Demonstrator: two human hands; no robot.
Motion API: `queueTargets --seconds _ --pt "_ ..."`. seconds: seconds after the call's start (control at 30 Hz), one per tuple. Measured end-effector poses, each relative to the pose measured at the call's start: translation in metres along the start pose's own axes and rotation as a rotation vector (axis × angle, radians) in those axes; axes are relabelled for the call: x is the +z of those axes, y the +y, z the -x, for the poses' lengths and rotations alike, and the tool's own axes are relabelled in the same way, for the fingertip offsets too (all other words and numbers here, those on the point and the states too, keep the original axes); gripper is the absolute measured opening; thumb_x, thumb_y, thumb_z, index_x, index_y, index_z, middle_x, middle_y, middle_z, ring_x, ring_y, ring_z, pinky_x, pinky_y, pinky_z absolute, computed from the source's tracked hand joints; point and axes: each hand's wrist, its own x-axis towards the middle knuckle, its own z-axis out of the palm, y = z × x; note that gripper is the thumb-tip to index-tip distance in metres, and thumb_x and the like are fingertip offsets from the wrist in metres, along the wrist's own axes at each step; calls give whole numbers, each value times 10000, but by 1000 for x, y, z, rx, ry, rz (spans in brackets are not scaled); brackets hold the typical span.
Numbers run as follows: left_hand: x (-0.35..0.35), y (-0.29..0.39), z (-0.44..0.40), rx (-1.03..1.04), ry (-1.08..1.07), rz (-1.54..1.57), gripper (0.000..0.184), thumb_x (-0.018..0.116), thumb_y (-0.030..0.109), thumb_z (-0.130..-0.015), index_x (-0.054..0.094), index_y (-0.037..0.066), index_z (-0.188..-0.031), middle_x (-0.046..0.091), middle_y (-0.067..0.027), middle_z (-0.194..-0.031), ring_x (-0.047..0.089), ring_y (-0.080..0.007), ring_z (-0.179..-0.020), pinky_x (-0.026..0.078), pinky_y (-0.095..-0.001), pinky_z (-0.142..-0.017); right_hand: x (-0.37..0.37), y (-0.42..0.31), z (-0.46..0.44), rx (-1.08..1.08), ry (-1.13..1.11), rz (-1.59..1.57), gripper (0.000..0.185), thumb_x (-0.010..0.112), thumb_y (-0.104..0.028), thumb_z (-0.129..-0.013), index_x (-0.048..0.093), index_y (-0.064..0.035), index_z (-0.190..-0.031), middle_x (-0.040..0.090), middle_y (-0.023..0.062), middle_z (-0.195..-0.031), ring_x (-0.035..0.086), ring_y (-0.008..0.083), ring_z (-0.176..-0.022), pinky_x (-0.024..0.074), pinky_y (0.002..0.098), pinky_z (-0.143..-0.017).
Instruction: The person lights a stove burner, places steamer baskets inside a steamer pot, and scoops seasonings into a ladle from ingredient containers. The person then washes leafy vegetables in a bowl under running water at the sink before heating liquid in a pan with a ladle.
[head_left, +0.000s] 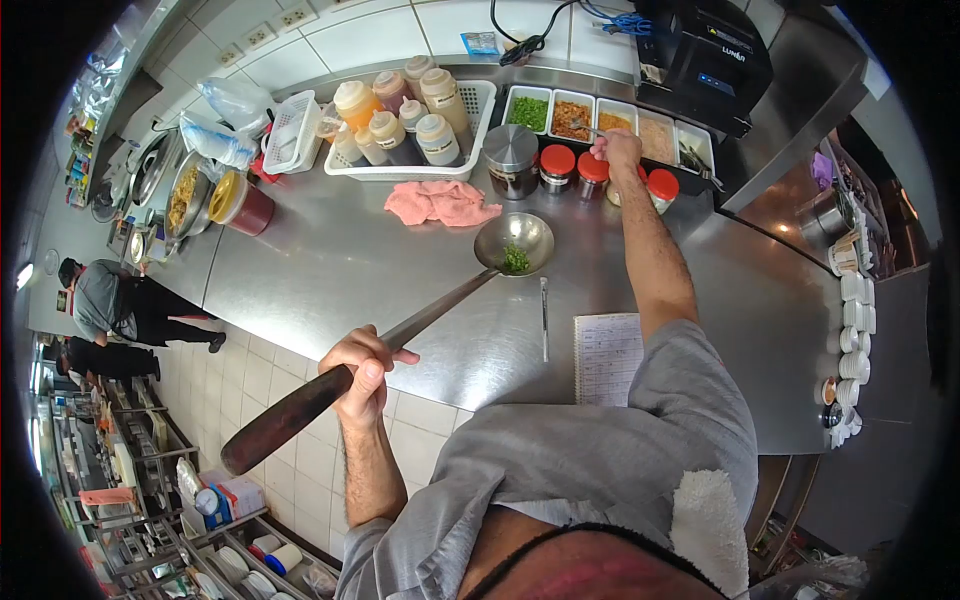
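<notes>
My left hand point(362, 370) is wrapped around the handle of a long metal ladle point(440, 312), just above its dark wooden grip. The ladle's round bowl point(490, 238) hangs over the steel counter with a small heap of chopped green herbs point(515, 260) in it. At the back, my right hand point(618, 150) is closed at the white topping containers. It pinches a thin metal spoon point(588, 128) that reaches left over the container of brown fried bits point(571, 112). Chopped greens point(528, 109) fill the container at the far left of that row.
Red-lidded jars point(592, 166) and a metal-lidded jar point(511, 160) stand before the containers. A white basket of sauce bottles point(410, 172), a pink cloth point(438, 203), a spoon point(545, 320) and a notebook point(608, 360) lie on the counter point(330, 260). Two people are at far left.
</notes>
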Motion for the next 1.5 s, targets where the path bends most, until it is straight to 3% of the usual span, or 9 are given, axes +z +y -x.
queueTargets --seconds 0.5,0.6,0.67,0.8,0.87,0.97,1.23,1.43,1.5 --pt "13 -8 -22 55 -20 98 220 644 157 -790 523 27 -661 475 -82 -616 383 -136 -545 549 -356 -508 -74 -43 140 -12 -332 -84 156 454 -56 -867 540 34 -962 590 88 -714 570 151 -524 425 222 -436" --pt "16 -9 -22 58 -17 106 204 639 143 -788 525 30 -663 486 -84 -622 405 -143 -540 539 -352 -509 -76 -36 171 -169 -444 228 192 434 -47 -867 555 18 -1001 592 79 -732 561 143 -554 430 239 -467" --pt "18 -8 -20 58 -20 105 191 636 133 -786 527 33 -665 496 -88 -627 437 -154 -548 523 -351 -511 -72 -33 176 -682 -423 520 242 422 -37 -860 557 3 -1056 591 80 -744 552 143 -566 448 261 -506" --pt "18 5 2 31 21 96 165 630 115 -786 534 50 -669 566 -116 -675 554 -191 -608 417 -304 -561 -46 -23 113 -871 -235 376 251 413 -2 -846 564 8 -1046 592 80 -776 551 137 -648 468 261 -588" --pt "11 16 11 10 64 43 178 636 126 -788 532 49 -667 563 -110 -672 561 -192 -610 422 -304 -554 -31 3 54 -597 -204 119 243 423 -25 -842 570 5 -1033 591 45 -781 544 142 -677 468 284 -624" --pt "10 38 42 37 169 -27 211 637 144 -798 520 45 -653 544 -102 -660 573 -199 -618 460 -321 -547 -19 13 -18 -784 -13 915 221 458 -126 -814 568 17 -941 609 232 -876 582 407 -842 459 456 -725" --pt "13 98 142 158 455 -158 197 609 88 -785 501 41 -627 519 -93 -645 577 -209 -587 503 -337 -523 -5 48 -107 -640 -229 1414 313 430 -239 -835 614 10 -880 613 234 -917 588 391 -891 462 471 -764" --pt "21 145 221 261 700 -262 185 597 74 -779 503 28 -627 503 -86 -631 508 -171 -572 552 -374 -530 -2 10 -59 -583 47 1559 317 469 -302 -830 644 -75 -965 632 192 -918 605 371 -864 494 456 -700" --pt "26 163 251 293 753 -344 184 596 72 -775 502 23 -625 494 -83 -619 497 -166 -574 563 -380 -534 14 -59 73 -637 210 1147 314 515 -299 -823 642 -61 -982 631 186 -888 608 352 -837 488 429 -695"
